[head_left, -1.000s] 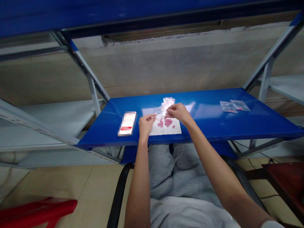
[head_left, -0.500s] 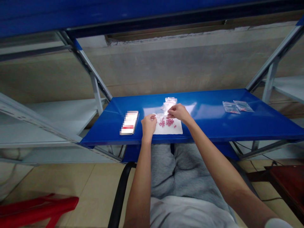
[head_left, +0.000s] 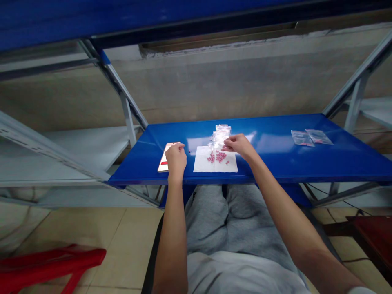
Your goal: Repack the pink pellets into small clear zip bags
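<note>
My left hand (head_left: 177, 160) is over a phone (head_left: 163, 164) with a lit screen, hiding much of it. Its fingers are curled together; whatever they may hold is hidden. A tiny dark bead-like piece (head_left: 189, 151) lies on the blue surface just right of those fingers. My right hand (head_left: 238, 145) is closed in a pinch beside a stack of clear plastic bags (head_left: 222, 134), and I cannot make out what is between its fingertips. Below it, small reddish-pink beads (head_left: 221, 156) lie in two clusters, with a few loose ones, on a white paper sheet (head_left: 200, 165).
Two clear zip bags (head_left: 302, 138) with small red pieces lie at the right of the blue shelf (head_left: 275, 165). Metal uprights (head_left: 127, 110) stand at its sides, and another blue shelf (head_left: 196, 20) hangs above. A red plastic stool (head_left: 70, 261) is at lower left.
My left hand has moved left, off the paper's edge to over the phone, uncovering the small dark piece. My right hand stays pinched near the bags; the view has shifted slightly.
</note>
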The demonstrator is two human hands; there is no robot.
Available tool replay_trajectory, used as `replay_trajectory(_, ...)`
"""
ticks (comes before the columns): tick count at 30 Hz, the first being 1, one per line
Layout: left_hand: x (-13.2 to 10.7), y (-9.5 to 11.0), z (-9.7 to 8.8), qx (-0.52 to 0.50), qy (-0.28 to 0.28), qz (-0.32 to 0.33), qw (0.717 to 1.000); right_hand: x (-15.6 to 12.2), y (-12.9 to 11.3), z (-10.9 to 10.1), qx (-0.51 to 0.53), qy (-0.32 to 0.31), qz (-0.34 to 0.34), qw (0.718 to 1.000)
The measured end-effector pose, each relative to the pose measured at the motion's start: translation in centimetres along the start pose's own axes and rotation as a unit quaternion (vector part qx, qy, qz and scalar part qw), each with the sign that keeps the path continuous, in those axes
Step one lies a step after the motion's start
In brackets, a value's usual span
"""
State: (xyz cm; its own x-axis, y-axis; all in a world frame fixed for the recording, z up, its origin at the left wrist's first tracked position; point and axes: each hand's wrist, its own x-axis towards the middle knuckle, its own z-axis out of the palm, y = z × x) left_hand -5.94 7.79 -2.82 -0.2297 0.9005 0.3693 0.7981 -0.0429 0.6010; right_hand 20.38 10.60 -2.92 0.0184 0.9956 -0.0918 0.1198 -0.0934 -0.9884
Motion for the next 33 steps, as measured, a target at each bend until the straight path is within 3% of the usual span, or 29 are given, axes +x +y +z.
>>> replay_trajectory(3, 0.9, -0.4, 0.5, 0.035, -0.041, 0.026, 0.998, 0.0, 0.1, 0.1, 0.039, -0.001, 0.014, 0.999)
replay_trajectory(6, 1.9, 0.1, 2.4, 0.043, -0.09, 0.065, 0.993, -0.1, 0.1, 0.2, 0.043, -0.001, 0.015, 0.999)
replay_trajectory(11, 3.5, 0.6, 4.3, 0.066, -0.131, 0.06, 0.987, -0.3, 0.1, 0.0, 0.031, -0.004, 0.009, 0.999)
replay_trajectory(23, 2.9, 0.4, 4.4, 0.085, -0.12, 0.074, 0.986, -0.1, 0.7, 0.3, 0.043, 0.007, 0.028, 0.999)
replay_trajectory(33, 2.6, -0.5, 3.7, 0.041, -0.124, 0.084, 0.988, -0.2, 0.6, 0.2, 0.051, 0.005, 0.021, 0.998)
